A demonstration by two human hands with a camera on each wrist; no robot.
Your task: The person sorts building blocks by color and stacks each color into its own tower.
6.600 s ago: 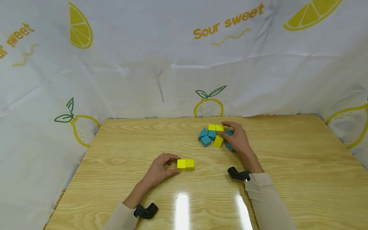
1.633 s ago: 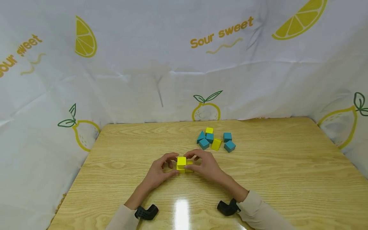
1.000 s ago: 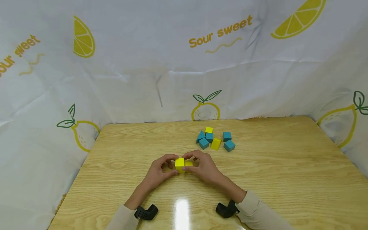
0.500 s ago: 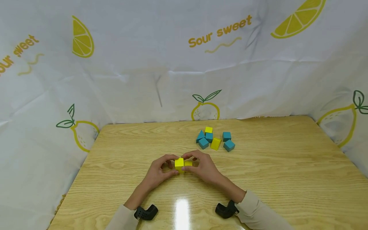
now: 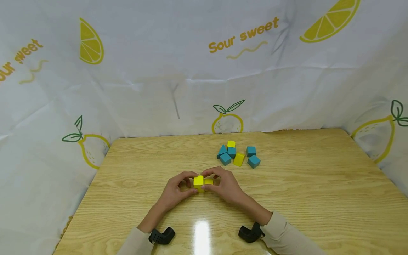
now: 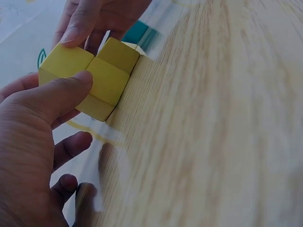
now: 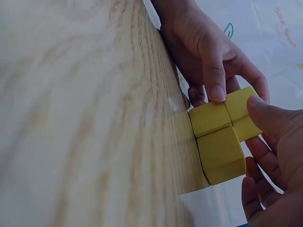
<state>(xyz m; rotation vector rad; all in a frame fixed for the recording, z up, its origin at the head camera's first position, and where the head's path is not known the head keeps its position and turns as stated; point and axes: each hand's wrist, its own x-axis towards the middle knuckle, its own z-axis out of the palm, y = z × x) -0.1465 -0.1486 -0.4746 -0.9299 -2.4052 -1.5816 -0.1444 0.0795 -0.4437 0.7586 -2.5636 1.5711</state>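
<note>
Two yellow cubes stand side by side on the table, and an upper yellow cube (image 5: 198, 180) sits on the left one. My left hand (image 5: 176, 187) pinches the lower left cube (image 7: 210, 119) between thumb and fingers. From the other side, my right hand (image 5: 227, 186) grips the upper cube, its thumb on the near face. The lower right cube (image 7: 220, 158) shows beneath the right hand, with its faces lined up against its neighbour. In the left wrist view both thumbs lie on the yellow blocks (image 6: 109, 82).
Farther back on the wooden table (image 5: 143, 156) lie a teal triangular block (image 5: 222, 152), several teal cubes (image 5: 254, 161), a yellow cube (image 5: 231, 144) and a yellow wedge-like block (image 5: 239, 159). A lemon-print cloth (image 5: 153, 92) hangs behind the table edge.
My right hand has come from the far group with a yellow cube and lowered it onto the left cube, shifting it slightly left. My left hand has stayed put. The last half second shows almost no motion.
</note>
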